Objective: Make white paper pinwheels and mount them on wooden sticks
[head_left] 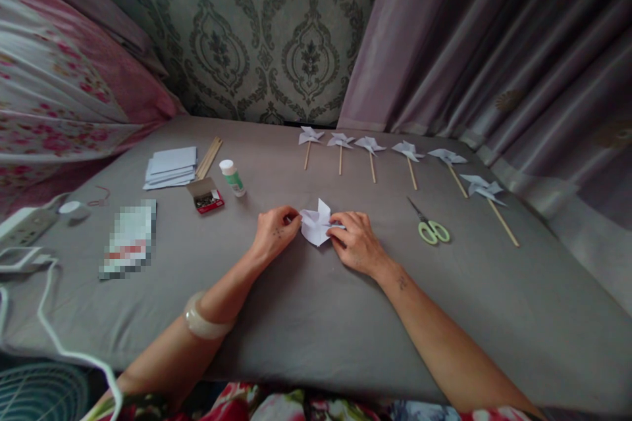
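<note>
A white paper pinwheel (316,227) without a stick lies between my hands at the middle of the table. My left hand (274,230) pinches its left blade between thumb and fingers. On the other side, my right hand (356,240) is closed on the right blade, its fingertips partly covering the paper. One blade points up, away from me. To the right of my right hand lie scissors (433,230) with pale green handles. A glue stick (232,177) stands upright beyond my left hand, beside an open red box (210,201) of small metal pieces.
Several finished pinwheels on wooden sticks (372,164) lie in a row at the back and right. White paper sheets (171,166) and loose sticks (209,158) are at the back left. A blurred packet (129,240), a power strip (24,230) and a white cable (54,335) lie left.
</note>
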A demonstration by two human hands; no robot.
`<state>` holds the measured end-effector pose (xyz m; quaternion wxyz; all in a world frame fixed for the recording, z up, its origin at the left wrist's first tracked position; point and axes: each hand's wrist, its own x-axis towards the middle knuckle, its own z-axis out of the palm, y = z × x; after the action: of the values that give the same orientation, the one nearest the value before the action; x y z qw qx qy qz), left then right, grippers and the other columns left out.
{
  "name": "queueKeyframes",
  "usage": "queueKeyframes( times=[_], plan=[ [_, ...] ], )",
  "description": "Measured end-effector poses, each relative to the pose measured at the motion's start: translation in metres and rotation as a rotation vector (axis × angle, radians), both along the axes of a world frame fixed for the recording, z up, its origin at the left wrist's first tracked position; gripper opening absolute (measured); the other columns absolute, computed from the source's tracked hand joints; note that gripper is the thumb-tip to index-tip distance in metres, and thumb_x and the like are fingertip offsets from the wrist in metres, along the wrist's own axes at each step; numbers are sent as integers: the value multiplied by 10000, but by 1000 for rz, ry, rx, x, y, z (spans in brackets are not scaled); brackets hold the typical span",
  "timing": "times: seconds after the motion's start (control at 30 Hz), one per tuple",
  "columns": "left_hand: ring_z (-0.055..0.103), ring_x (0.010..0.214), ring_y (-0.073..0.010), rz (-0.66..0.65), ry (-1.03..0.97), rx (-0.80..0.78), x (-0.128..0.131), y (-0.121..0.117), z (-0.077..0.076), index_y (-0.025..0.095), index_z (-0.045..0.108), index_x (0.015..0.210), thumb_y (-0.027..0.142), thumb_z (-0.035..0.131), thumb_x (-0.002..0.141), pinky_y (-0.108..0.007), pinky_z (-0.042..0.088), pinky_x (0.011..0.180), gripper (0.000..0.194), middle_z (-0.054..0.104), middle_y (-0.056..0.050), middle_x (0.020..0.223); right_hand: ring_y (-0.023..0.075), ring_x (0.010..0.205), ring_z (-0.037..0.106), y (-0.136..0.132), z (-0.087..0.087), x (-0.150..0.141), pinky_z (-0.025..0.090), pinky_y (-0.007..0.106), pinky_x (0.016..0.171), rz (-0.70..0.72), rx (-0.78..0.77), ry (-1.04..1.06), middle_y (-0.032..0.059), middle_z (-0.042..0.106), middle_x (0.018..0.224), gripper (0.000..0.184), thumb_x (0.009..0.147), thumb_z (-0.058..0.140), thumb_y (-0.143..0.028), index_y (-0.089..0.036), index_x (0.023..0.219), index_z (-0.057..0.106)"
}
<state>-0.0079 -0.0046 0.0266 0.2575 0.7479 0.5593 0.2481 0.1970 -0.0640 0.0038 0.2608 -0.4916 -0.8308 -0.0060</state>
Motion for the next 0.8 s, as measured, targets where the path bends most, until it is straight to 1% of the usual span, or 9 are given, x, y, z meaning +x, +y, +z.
queueKeyframes(
  times=[0.1,0.2,0.33,0.43,0.53,0.63,0.8],
  plan=[
    [629,698,-178,-24,21,-23,3,-7,4,176,725,842,294,504,794,-264,444,667,256,722,-54,782,227,1042,509,-1,2,0,325,409,932,1,-25,-9,90,611,1103,177,799,556,-112,-198,881,688],
    [642,720,-183,-70,55,-17,6,-11,4,186,723,840,285,515,796,-268,442,676,235,731,-55,809,235,1042,502,-3,4,0,314,424,946,5,-48,-5,94,608,1101,202,753,556,-86,-188,865,689],
    [652,807,-206,-117,162,53,9,-13,0,209,713,882,289,538,814,-310,434,767,203,735,-55,865,229,1015,506,-3,4,-2,314,425,943,-4,-55,14,93,616,1066,201,763,539,-92,-183,861,689],
    [640,884,-229,-132,270,142,10,-14,-5,219,704,923,282,519,849,-358,393,839,209,728,-65,915,227,997,509,-3,3,-2,320,418,930,-10,-57,16,91,619,1050,191,770,540,-99,-183,859,686],
    [621,924,-247,-152,349,221,11,-16,-9,229,705,943,282,495,877,-377,363,832,227,721,-72,967,225,991,509,-2,1,-2,322,411,925,-14,-49,7,89,623,1042,177,777,538,-110,-185,851,680],
    [605,920,-250,-190,398,280,11,-18,-9,233,711,937,288,477,897,-385,342,821,244,715,-73,978,221,980,512,-2,0,-2,324,404,921,-18,-39,0,86,627,1029,166,782,539,-118,-185,844,678],
    [586,901,-237,-236,432,299,13,-20,-7,233,715,931,273,454,912,-384,326,816,264,704,-75,955,222,974,514,-1,0,-3,323,407,919,-22,-51,3,83,634,1011,172,787,537,-119,-189,848,681]
  ],
)
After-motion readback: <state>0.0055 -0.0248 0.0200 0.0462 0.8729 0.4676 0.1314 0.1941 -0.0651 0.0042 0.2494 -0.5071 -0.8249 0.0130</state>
